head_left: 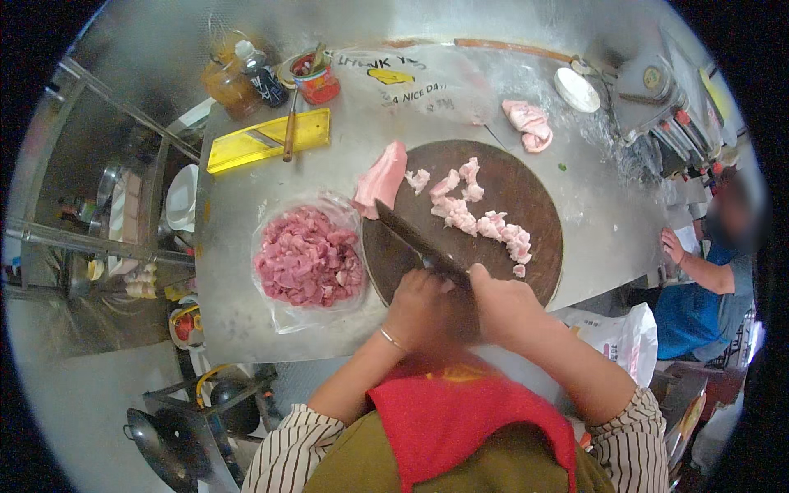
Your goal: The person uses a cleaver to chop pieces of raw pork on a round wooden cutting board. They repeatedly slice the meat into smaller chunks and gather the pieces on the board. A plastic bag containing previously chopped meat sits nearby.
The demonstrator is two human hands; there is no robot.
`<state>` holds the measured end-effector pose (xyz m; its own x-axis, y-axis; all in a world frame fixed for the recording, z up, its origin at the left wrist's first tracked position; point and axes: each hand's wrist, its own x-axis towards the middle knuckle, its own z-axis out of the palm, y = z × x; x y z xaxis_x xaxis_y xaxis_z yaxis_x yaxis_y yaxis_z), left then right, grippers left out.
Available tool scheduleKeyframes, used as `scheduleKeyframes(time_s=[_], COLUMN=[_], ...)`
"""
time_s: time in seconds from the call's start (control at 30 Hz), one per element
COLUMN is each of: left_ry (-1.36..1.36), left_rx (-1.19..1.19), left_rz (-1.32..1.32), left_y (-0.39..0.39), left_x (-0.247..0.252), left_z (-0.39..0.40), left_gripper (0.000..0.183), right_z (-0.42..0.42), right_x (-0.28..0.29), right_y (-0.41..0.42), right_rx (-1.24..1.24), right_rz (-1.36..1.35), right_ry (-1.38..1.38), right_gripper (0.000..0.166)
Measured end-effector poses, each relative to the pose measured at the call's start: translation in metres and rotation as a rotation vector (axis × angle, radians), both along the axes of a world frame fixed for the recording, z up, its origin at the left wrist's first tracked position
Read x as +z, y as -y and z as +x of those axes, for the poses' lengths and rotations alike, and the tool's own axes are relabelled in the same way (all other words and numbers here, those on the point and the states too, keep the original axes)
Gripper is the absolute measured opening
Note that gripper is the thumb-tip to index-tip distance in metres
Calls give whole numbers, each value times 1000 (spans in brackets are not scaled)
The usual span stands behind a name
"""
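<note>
My right hand [502,299] is closed around the handle end of a dark-bladed cleaver [410,240], which slants over the near left part of a round wooden chopping board [536,185]. Beside the blade, at the board's near edge, my left hand [422,305] has its fingers bent down; what lies beneath them is mostly hidden. Pale, fatty meat pieces [459,212] form a curved row on the board. A long slab of raw meat [383,175] rests over the board's left rim. Left of the board, a clear plastic bag [290,320] holds a heap of cut pink meat [308,256].
A yellow slicer [234,151] with a wooden-handled tool [288,135] across it lies at the back left, near a dark bottle [268,80] and an opened can [317,83]. Folded raw meat [529,126] and a white dish [577,90] lie back right. Another person [709,271] is at the right.
</note>
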<state>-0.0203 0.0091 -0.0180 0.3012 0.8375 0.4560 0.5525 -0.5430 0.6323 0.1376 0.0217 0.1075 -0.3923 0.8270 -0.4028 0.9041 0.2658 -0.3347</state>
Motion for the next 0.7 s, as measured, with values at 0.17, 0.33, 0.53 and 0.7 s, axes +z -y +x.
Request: scheduleKeyframes(time_s=[0.17, 0.33, 0.53, 0.7], left_ry=[118, 118, 161, 86], left_rx=[49, 96, 161, 82], left_rz=[68, 5, -13, 74], left_y=[-1, 1, 5, 4], left_x=[1, 7, 12, -4], left_z=[2, 1, -2, -4], left_gripper=[27, 37, 42, 30], right_z=[48, 49, 46, 46], right_x=[7, 32, 50, 34], right_y=[16, 33, 46, 45], right_rx=[-111, -183, -111, -47], right_rz=[38, -15, -109, -216], right_ry=[-108, -52, -5, 92], right_gripper=[27, 30, 29, 31])
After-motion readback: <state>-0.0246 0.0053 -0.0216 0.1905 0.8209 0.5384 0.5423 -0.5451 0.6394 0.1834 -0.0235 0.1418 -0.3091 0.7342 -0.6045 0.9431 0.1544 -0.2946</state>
